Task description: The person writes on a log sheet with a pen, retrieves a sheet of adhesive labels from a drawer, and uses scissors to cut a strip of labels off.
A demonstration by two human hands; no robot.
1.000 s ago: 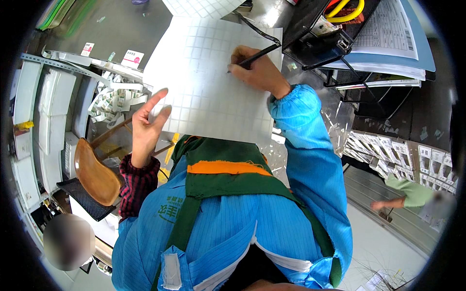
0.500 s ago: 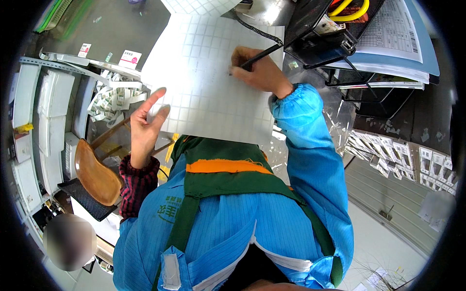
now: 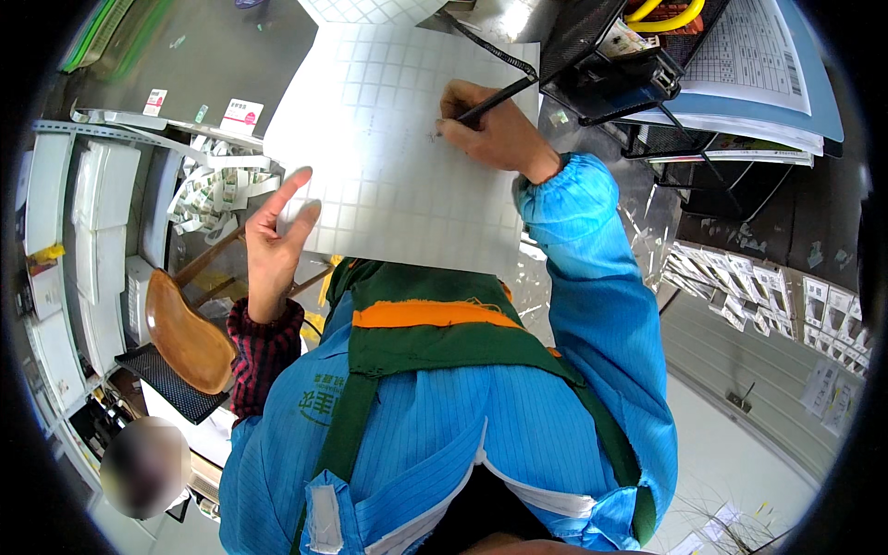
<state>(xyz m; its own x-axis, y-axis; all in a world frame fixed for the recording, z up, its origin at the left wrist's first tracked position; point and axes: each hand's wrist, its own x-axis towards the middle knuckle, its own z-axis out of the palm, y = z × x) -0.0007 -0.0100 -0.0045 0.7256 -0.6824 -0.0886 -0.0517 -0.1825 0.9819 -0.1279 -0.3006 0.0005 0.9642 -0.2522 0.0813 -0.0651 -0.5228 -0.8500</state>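
My right hand (image 3: 486,129) is closed round a black pen (image 3: 502,95), its tip on a white grid-patterned sheet (image 3: 375,176) that bears faint marks. A black coiled cord (image 3: 486,42) runs from the pen toward the top of the view. My left hand (image 3: 277,231) rests at the sheet's left edge, index finger and thumb stretched apart; its other fingers are mostly hidden. Another gridded sheet (image 3: 361,9) lies beyond.
A black mesh organizer (image 3: 587,69) with yellow-handled tools and papers (image 3: 740,55) stands right. Left are a metal counter (image 3: 203,65), crumpled label strips (image 3: 208,194), white boxes (image 3: 102,213) and a wooden chair (image 3: 185,333). A blurred person (image 3: 143,467) is lower left.
Another person's green-sleeved arm, at the right a second ago, has gone from view. My pen hand has shifted very slightly; small marks show at its tip.
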